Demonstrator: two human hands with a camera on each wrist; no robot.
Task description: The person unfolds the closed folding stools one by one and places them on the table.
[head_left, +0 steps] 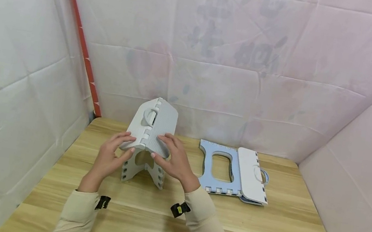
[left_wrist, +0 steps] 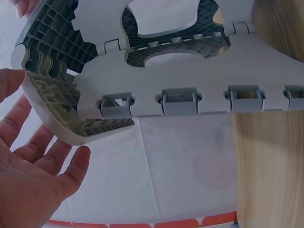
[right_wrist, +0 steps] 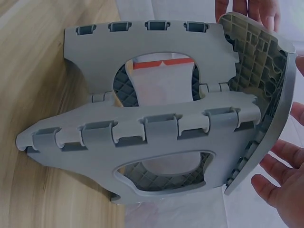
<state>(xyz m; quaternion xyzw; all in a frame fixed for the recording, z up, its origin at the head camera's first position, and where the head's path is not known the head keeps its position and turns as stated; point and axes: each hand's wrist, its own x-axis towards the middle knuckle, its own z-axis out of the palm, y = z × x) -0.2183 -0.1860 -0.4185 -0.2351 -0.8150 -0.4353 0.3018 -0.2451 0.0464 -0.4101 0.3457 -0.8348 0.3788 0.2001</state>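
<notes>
A grey folding stool stands partly unfolded on its legs, its two top panels sloping down from a raised hinge ridge with a loop handle. On the left panel's near edge rest the spread fingers of my left hand. My right hand touches the right panel's near corner, fingers extended and thumb at the front edge. From below, the left wrist view shows the ribbed panel underside and hinged legs beside my left hand. In the right wrist view, my right hand lies along the outer panel.
To the right on the wooden table lies a blue and white folding stool, folded flat, with a loop handle at its right side. Pale printed sheets hang behind and on both sides, with a red strip at the left corner.
</notes>
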